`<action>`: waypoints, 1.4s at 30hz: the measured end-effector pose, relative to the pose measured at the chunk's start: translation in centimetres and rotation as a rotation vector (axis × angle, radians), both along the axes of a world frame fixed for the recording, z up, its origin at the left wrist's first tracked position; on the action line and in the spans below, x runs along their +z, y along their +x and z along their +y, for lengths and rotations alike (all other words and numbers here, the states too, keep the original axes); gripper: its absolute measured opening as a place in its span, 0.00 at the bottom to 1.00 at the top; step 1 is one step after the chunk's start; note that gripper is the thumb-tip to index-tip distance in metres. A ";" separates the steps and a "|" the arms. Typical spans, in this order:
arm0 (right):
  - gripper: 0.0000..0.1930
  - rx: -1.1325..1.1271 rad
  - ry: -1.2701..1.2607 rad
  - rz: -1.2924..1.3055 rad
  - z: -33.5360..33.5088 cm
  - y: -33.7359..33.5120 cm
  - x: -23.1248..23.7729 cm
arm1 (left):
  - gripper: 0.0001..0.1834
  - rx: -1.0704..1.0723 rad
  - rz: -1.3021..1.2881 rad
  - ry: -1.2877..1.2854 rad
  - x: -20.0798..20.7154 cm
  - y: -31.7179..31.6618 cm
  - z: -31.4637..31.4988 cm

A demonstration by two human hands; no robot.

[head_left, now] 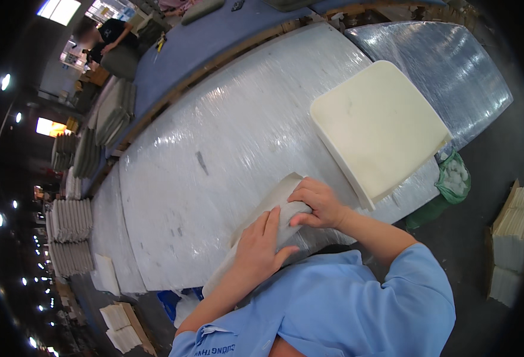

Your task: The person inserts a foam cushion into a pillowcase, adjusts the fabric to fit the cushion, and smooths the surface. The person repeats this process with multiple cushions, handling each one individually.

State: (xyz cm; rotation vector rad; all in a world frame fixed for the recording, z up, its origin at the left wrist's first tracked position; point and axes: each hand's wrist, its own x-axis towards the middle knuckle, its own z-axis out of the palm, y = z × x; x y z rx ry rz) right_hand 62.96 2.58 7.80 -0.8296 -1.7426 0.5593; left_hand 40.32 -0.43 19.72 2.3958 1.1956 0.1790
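Observation:
A pale grey fabric-covered cushion [278,194] stands tilted on the near edge of the plastic-wrapped table, close against my body. My left hand [261,244] lies along its upper side, fingers stretched out and thumb spread away. Toward the cushion's far right end, my right hand [315,205] is closed on the fabric, with fingers bent over the top and thumb pressing from the near side. My hands and forearms hide much of the cushion. To the right, cream foam seat pads [381,122] lie stacked, with rounded corners.
Clear plastic film covers the table [196,172]. A green bag [454,178] with white stuff hangs by its right edge. Beyond is a blue-topped bench [208,44] with a yellow-handled tool [160,41]. Another person [116,41] works there. Grey cushions [70,238] stand piled at left.

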 end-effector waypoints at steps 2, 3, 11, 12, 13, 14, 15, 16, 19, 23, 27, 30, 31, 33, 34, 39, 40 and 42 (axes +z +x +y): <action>0.18 -0.054 -0.023 0.075 1.3 -1.1 -0.3 | 0.43 0.020 0.017 0.134 -1.6 1.3 1.2; 0.16 -0.089 -0.062 0.113 1.7 -1.5 -0.6 | 0.40 0.041 0.051 0.136 -1.6 1.8 1.4; 0.08 0.132 -0.716 0.817 1.9 -0.2 -3.1 | 0.32 0.003 0.023 0.194 -2.4 2.9 2.6; 0.08 0.134 -0.715 0.837 0.9 0.0 -3.3 | 0.31 0.013 0.027 0.199 -2.3 2.7 2.7; 0.10 0.133 -0.716 0.859 -0.1 0.3 -3.2 | 0.31 0.021 0.031 0.200 -2.1 2.4 2.8; 0.10 0.098 -0.605 0.791 -0.9 0.4 -3.1 | 0.30 0.032 0.039 0.202 -1.8 2.3 3.1; 0.12 0.063 -0.497 0.721 -1.5 0.5 -2.9 | 0.30 0.034 0.034 0.182 -1.7 2.2 3.6; 0.15 0.025 -0.390 0.653 -2.0 0.4 -2.9 | 0.29 0.033 0.030 0.159 -1.4 2.1 4.1; 0.15 -0.038 -0.361 0.586 -1.3 0.3 -3.2 | 0.30 0.016 0.014 0.132 -1.2 2.4 5.1; 0.18 0.028 -0.223 0.426 1.1 2.1 -2.2 | 0.32 0.020 0.022 0.121 -1.1 2.7 5.4; 0.13 0.123 -0.091 0.151 3.6 3.9 0.1 | 0.35 -0.003 0.004 0.119 -1.4 2.2 5.7; 0.09 0.157 -0.014 0.015 4.8 4.0 1.3 | 0.37 0.009 0.007 0.099 -1.3 2.0 5.9; 0.09 0.163 0.019 -0.025 5.1 4.0 1.5 | 0.38 0.009 0.012 0.096 -1.2 2.1 6.0; 0.09 0.133 -0.008 0.011 5.1 3.2 1.1 | 0.39 0.007 0.018 0.093 -1.1 1.9 6.2; 0.09 0.115 -0.021 0.030 5.1 2.7 0.7 | 0.39 0.003 0.020 0.094 -1.0 1.8 6.4; 0.10 0.005 -0.175 0.227 5.0 0.7 -0.4 | 0.44 -0.069 0.006 0.202 -1.2 1.5 7.3; 0.10 -0.022 -0.217 0.252 4.9 0.3 -0.4 | 0.44 -0.100 0.003 0.238 -1.2 1.6 7.6; 0.09 -0.040 -0.242 0.289 5.1 -0.2 -0.6 | 0.44 -0.110 0.035 0.275 -1.2 2.1 8.0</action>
